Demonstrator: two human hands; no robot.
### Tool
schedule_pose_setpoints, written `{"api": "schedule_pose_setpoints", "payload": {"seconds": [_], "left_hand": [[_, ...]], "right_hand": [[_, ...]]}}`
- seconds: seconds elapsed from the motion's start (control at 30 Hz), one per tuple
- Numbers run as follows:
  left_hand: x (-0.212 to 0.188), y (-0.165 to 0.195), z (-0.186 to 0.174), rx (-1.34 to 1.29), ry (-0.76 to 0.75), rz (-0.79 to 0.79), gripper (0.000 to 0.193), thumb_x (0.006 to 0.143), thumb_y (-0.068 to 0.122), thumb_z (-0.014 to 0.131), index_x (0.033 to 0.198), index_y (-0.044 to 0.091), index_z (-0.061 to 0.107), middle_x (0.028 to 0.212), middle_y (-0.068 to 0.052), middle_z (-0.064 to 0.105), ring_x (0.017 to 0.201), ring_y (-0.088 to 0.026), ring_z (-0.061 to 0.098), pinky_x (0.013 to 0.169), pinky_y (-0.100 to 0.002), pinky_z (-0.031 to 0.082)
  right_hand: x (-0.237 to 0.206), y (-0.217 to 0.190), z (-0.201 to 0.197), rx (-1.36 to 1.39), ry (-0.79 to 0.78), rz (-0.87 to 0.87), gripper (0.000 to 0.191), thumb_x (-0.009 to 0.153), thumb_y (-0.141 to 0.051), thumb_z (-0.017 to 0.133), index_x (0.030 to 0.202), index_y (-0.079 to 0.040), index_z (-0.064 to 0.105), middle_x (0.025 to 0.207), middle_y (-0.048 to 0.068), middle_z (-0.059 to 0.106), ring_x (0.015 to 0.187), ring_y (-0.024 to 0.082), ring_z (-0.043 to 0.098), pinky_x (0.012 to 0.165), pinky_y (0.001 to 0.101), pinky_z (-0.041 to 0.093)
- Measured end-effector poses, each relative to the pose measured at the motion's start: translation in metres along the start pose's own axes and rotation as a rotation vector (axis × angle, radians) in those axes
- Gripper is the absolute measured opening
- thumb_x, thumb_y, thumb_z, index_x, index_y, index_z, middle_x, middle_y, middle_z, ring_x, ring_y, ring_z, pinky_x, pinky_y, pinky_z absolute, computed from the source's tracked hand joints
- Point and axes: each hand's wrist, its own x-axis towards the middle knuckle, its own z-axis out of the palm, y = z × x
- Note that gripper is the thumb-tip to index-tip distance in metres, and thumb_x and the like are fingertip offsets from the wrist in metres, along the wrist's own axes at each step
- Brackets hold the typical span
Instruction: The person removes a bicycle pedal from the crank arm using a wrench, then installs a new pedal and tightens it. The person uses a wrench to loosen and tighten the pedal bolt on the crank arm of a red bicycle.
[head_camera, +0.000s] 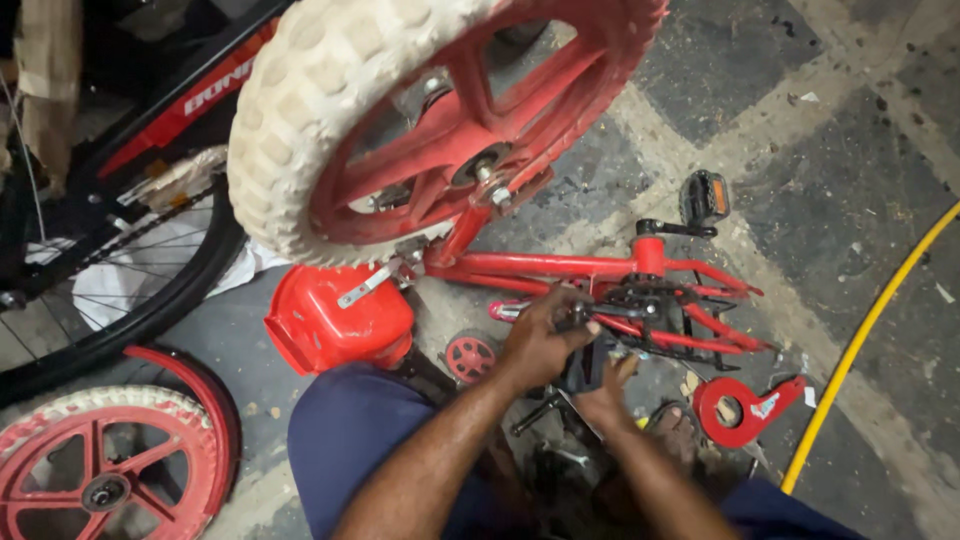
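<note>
Red frame (560, 265); left hand (540, 340) grips pedal (583, 360).

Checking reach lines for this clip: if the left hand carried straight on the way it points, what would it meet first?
The left hand points up and right, toward the red bike frame. Its fingertips are already at the black crank area, so that part likely comes first, though depth is unclear.

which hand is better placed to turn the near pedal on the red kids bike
Left, likely. The left hand already lies over the black pedal beside the crank of the red frame. The right hand sits beneath, mostly hidden, seemingly just supporting.
</note>
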Motion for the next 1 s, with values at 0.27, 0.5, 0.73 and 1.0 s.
{"api": "schedule_pose_setpoints", "payload": {"seconds": [0.27,0.5,0.73,1.0], "left_hand": [[-0.001,0.014,-0.003,-0.137,-0.04,-0.092,0.045,0.086,0.026,0.078,0.126,0.01,0.065,0.119,-0.011,0.069,0.108,-0.022,0.068,0.09,-0.036,0.055],[-0.005,0.016,-0.006,-0.139,-0.053,0.083,0.07,0.078,0.019,0.084,0.14,0.011,0.053,0.134,-0.01,0.063,0.125,-0.024,0.058,0.104,-0.041,0.044],[-0.007,0.015,0.005,-0.238,-0.085,-0.15,0.053,0.084,0.02,0.078,0.133,0.013,0.059,0.12,-0.012,0.07,0.118,-0.025,0.063,0.099,-0.041,0.05],[0.002,0.01,0.004,-0.193,-0.078,-0.057,0.048,0.081,0.014,0.081,0.125,0.011,0.061,0.114,-0.01,0.072,0.107,-0.021,0.067,0.091,-0.037,0.055]], "right_hand": [[0.002,0.017,-0.011,-0.009,-0.174,0.12,0.029,0.084,-0.015,0.066,0.111,-0.005,0.072,0.101,0.015,0.071,0.092,0.035,0.069,0.078,0.0469,0.054],[-0.012,-0.032,-0.161,-0.318,0.086,-0.032,0.028,0.089,-0.021,0.069,0.112,-0.006,0.073,0.106,0.017,0.072,0.094,0.038,0.07,0.078,0.0465,0.055],[0.054,-0.127,-0.236,-0.653,-0.102,-0.327,0.036,0.07,-0.007,0.068,0.106,-0.009,0.074,0.089,0.01,0.068,0.087,0.031,0.069,0.076,0.0437,0.054],[0.096,-0.184,-0.226,-0.941,-0.374,-0.581,0.021,0.075,-0.022,0.064,0.094,-0.014,0.07,0.086,0.005,0.068,0.088,0.022,0.069,0.079,0.0406,0.052]]}}
